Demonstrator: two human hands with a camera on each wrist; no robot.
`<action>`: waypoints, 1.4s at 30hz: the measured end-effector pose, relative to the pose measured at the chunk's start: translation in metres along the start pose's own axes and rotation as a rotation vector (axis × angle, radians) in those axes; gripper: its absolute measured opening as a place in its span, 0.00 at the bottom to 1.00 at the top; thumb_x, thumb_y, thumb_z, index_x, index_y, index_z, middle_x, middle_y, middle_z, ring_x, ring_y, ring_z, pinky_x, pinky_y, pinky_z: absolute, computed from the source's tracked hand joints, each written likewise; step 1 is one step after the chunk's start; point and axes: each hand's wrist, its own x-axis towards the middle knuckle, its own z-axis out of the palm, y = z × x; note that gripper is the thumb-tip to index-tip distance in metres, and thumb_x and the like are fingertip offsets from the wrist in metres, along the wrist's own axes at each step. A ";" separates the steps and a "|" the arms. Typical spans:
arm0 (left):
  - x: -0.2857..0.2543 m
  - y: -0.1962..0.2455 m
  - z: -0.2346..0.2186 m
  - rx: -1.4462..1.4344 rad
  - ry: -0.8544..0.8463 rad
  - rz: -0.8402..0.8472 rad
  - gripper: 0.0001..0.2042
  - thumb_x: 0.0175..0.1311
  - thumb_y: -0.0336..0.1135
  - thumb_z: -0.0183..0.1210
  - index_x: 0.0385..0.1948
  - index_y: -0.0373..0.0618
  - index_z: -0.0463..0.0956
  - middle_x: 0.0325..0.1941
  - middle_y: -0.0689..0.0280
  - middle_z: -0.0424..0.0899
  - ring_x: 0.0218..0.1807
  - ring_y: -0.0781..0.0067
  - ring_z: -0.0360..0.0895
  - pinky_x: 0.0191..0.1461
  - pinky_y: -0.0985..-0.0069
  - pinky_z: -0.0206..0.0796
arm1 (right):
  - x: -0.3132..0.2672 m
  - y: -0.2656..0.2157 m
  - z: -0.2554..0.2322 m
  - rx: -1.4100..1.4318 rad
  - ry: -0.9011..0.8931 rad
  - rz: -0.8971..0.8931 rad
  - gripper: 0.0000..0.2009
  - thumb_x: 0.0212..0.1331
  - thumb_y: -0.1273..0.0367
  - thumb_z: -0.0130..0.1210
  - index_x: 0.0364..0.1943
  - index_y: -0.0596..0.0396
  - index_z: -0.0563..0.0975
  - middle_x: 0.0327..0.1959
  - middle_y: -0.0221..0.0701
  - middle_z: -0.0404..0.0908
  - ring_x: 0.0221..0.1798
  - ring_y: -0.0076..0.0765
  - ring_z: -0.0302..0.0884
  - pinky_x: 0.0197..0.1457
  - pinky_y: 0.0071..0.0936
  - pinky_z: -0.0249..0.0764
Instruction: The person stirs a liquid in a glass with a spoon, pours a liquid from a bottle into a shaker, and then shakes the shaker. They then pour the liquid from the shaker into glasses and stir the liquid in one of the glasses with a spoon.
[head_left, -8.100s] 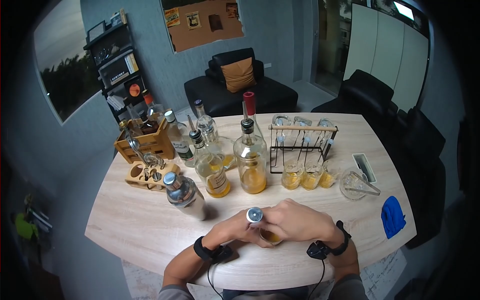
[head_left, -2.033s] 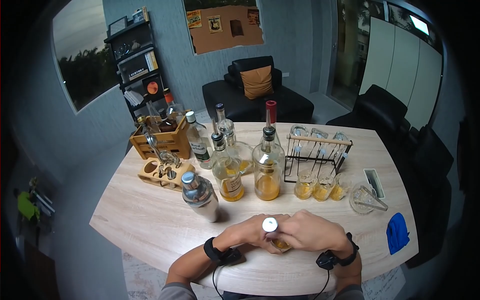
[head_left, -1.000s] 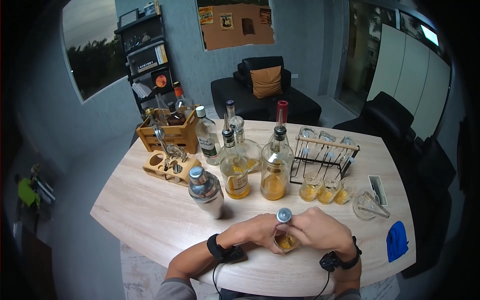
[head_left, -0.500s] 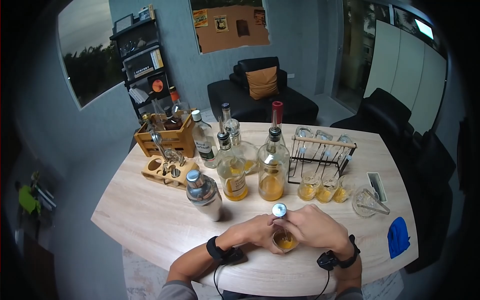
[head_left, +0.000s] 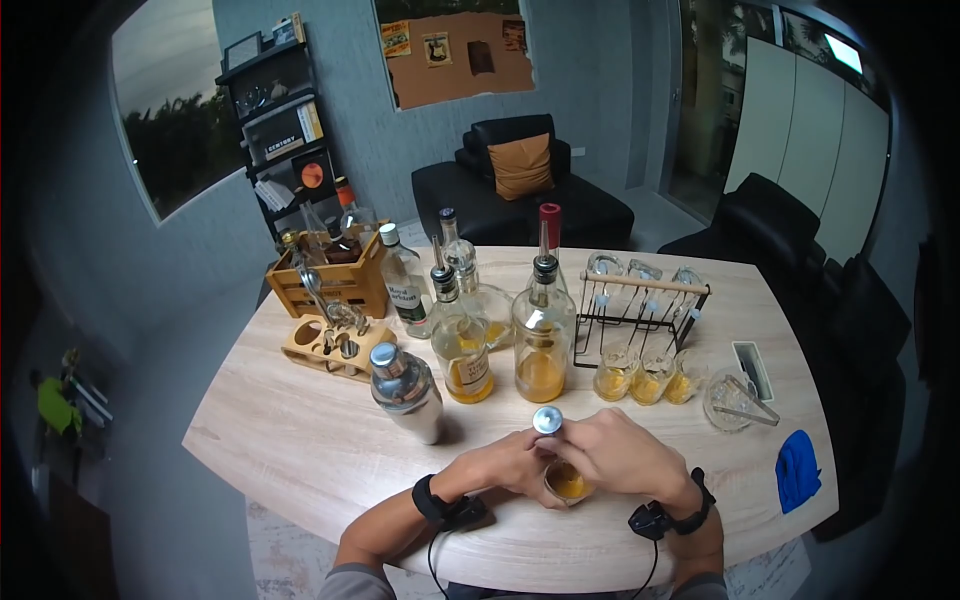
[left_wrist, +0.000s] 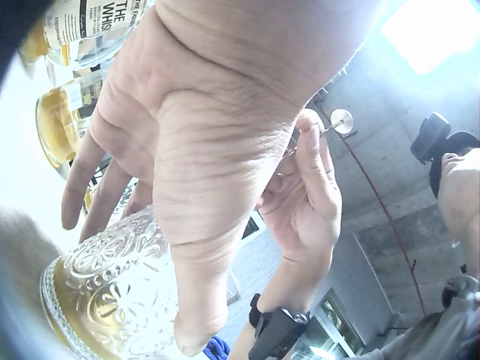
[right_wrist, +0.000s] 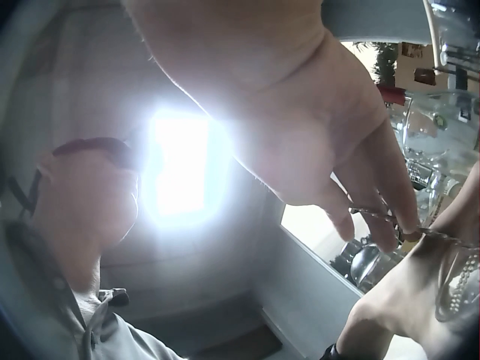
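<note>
My left hand grips a short embossed glass at the table's near edge, thumb and fingers around its side. Amber liquid shows inside the glass in the head view. My right hand pinches the thin twisted stem of a bar spoon between thumb and fingers, above the glass. The spoon's round metal disc end points up; its lower end is hidden by the hands and the glass. A metal cocktail shaker stands left of the hands.
Two bottles with pour spouts, a near-left bottle and a taller bottle, stand beyond my hands. Three amber-filled glasses sit before a glass rack. Tongs lie across a glass bowl. A blue cloth lies at the right.
The spoon's disc end shifts slightly about over the glass, leaning a little farther left now. Both hands keep their holds on glass and spoon; the head view drifts slightly.
</note>
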 end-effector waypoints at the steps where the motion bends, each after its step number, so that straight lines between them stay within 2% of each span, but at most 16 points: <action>1: 0.003 -0.005 0.005 0.120 0.101 0.110 0.37 0.49 0.60 0.73 0.57 0.45 0.77 0.56 0.56 0.83 0.55 0.56 0.79 0.64 0.68 0.68 | -0.001 0.000 -0.003 -0.001 0.000 0.000 0.10 0.68 0.67 0.54 0.45 0.54 0.83 0.31 0.44 0.85 0.33 0.53 0.84 0.41 0.40 0.79; 5: 0.005 0.003 -0.007 -0.041 -0.102 0.005 0.38 0.52 0.61 0.71 0.59 0.44 0.75 0.56 0.54 0.82 0.56 0.54 0.79 0.64 0.65 0.68 | -0.008 -0.003 -0.014 0.018 -0.092 -0.003 0.10 0.68 0.66 0.54 0.46 0.56 0.81 0.30 0.46 0.85 0.33 0.56 0.84 0.40 0.43 0.79; 7: 0.004 0.004 -0.005 -0.162 0.118 0.200 0.36 0.43 0.47 0.78 0.54 0.45 0.70 0.48 0.55 0.82 0.50 0.45 0.79 0.53 0.60 0.72 | -0.008 -0.002 -0.012 0.031 -0.161 -0.052 0.11 0.67 0.65 0.55 0.45 0.58 0.79 0.30 0.48 0.84 0.33 0.58 0.83 0.39 0.46 0.78; 10: 0.000 -0.001 -0.010 -0.133 0.168 0.333 0.37 0.43 0.45 0.78 0.54 0.45 0.67 0.47 0.54 0.82 0.50 0.42 0.78 0.51 0.58 0.72 | -0.005 -0.001 -0.001 0.057 -0.122 -0.293 0.10 0.67 0.65 0.55 0.44 0.58 0.80 0.32 0.49 0.84 0.34 0.59 0.83 0.40 0.46 0.78; 12: -0.001 0.006 -0.012 -0.256 0.062 0.139 0.37 0.42 0.45 0.79 0.55 0.44 0.70 0.47 0.55 0.82 0.50 0.45 0.79 0.53 0.60 0.72 | -0.002 -0.005 0.002 0.091 -0.012 -0.373 0.10 0.67 0.65 0.55 0.43 0.58 0.80 0.31 0.48 0.84 0.33 0.59 0.82 0.39 0.46 0.78; 15: 0.001 -0.004 0.001 -0.355 0.086 0.158 0.37 0.42 0.46 0.79 0.56 0.43 0.72 0.47 0.56 0.82 0.50 0.49 0.80 0.55 0.63 0.73 | 0.000 -0.004 -0.001 0.010 -0.076 -0.062 0.10 0.65 0.66 0.57 0.40 0.58 0.83 0.32 0.45 0.85 0.35 0.55 0.84 0.41 0.40 0.79; 17: 0.002 -0.007 0.005 -0.121 0.066 0.059 0.34 0.51 0.56 0.74 0.54 0.42 0.77 0.47 0.58 0.87 0.46 0.61 0.82 0.56 0.69 0.74 | 0.000 0.003 -0.001 -0.003 -0.049 -0.028 0.10 0.66 0.66 0.56 0.41 0.58 0.83 0.32 0.45 0.85 0.35 0.55 0.84 0.41 0.40 0.79; 21: 0.004 0.000 0.000 0.148 0.178 0.181 0.36 0.49 0.58 0.74 0.56 0.42 0.77 0.53 0.57 0.85 0.52 0.60 0.81 0.60 0.68 0.71 | -0.004 0.005 -0.008 0.031 -0.056 -0.029 0.11 0.69 0.64 0.54 0.41 0.60 0.79 0.29 0.48 0.83 0.32 0.60 0.82 0.38 0.46 0.78; 23: 0.004 0.025 -0.026 -0.084 -0.239 -0.173 0.37 0.51 0.56 0.72 0.60 0.40 0.75 0.63 0.53 0.78 0.61 0.55 0.75 0.66 0.66 0.66 | -0.007 -0.003 -0.014 0.052 -0.097 -0.072 0.12 0.69 0.64 0.54 0.41 0.61 0.78 0.31 0.49 0.83 0.34 0.60 0.82 0.39 0.46 0.77; 24: 0.003 0.015 -0.020 -0.086 -0.241 -0.173 0.37 0.51 0.56 0.72 0.60 0.40 0.75 0.63 0.53 0.78 0.61 0.55 0.75 0.66 0.66 0.66 | -0.008 -0.006 -0.015 0.072 -0.138 -0.117 0.13 0.69 0.64 0.54 0.41 0.62 0.78 0.34 0.50 0.83 0.35 0.60 0.82 0.40 0.47 0.77; 26: 0.001 -0.002 -0.007 -0.143 0.251 0.384 0.36 0.43 0.49 0.78 0.56 0.47 0.73 0.45 0.59 0.80 0.47 0.51 0.80 0.48 0.60 0.71 | -0.006 -0.003 -0.006 0.101 -0.115 -0.231 0.13 0.69 0.64 0.54 0.41 0.63 0.77 0.36 0.51 0.82 0.37 0.60 0.82 0.41 0.47 0.77; 27: -0.002 -0.002 -0.008 -0.163 0.288 0.470 0.36 0.42 0.47 0.78 0.56 0.47 0.73 0.47 0.58 0.81 0.47 0.49 0.79 0.50 0.61 0.72 | -0.005 -0.002 -0.003 0.128 -0.089 -0.346 0.13 0.69 0.64 0.54 0.41 0.64 0.77 0.37 0.52 0.82 0.38 0.60 0.81 0.41 0.47 0.77; 32: -0.002 0.007 -0.006 -0.333 0.105 0.063 0.35 0.42 0.47 0.79 0.54 0.45 0.75 0.50 0.59 0.84 0.50 0.55 0.81 0.56 0.67 0.73 | -0.003 0.002 -0.001 0.033 -0.076 -0.107 0.10 0.67 0.66 0.55 0.46 0.56 0.82 0.34 0.45 0.86 0.35 0.56 0.84 0.41 0.42 0.80; 34: 0.002 0.009 -0.009 -0.062 -0.045 -0.015 0.37 0.50 0.54 0.75 0.60 0.42 0.74 0.49 0.56 0.87 0.49 0.64 0.83 0.57 0.74 0.73 | -0.002 0.004 -0.004 -0.029 -0.093 -0.038 0.10 0.67 0.66 0.55 0.46 0.55 0.83 0.34 0.45 0.86 0.34 0.56 0.84 0.41 0.42 0.80; 40: -0.005 0.020 -0.016 -0.255 0.082 0.066 0.37 0.44 0.49 0.77 0.58 0.45 0.73 0.51 0.57 0.84 0.51 0.54 0.81 0.55 0.65 0.74 | -0.007 -0.005 -0.008 0.027 -0.108 -0.034 0.09 0.65 0.68 0.57 0.42 0.58 0.81 0.34 0.44 0.85 0.35 0.55 0.84 0.41 0.43 0.80; 42: -0.008 0.018 -0.016 -0.267 0.122 0.141 0.37 0.44 0.48 0.77 0.58 0.45 0.74 0.51 0.57 0.84 0.50 0.54 0.81 0.55 0.64 0.74 | -0.008 -0.004 -0.002 0.064 -0.071 -0.301 0.09 0.62 0.68 0.58 0.40 0.60 0.79 0.36 0.43 0.84 0.38 0.55 0.83 0.42 0.43 0.79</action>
